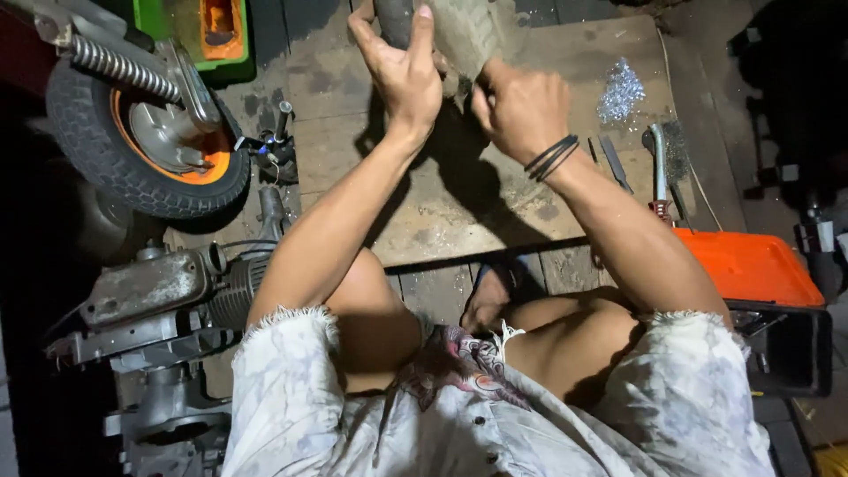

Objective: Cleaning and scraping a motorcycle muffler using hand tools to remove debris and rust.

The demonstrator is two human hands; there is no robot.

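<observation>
Left hand (pixel 402 75): your grip wraps the dark metal tube (pixel 393 19).
Right hand (pixel 519 108): your grip clenches the grey rag (pixel 468 31) against the tube.
Nearby: scooter wheel (pixel 132 146), left.

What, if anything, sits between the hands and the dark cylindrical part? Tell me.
Nothing separates the left hand from the dark cylindrical part: its fingers wrap it directly. The right hand presses a dusty cloth against the part, so that cloth lies between this hand and the metal.
</observation>
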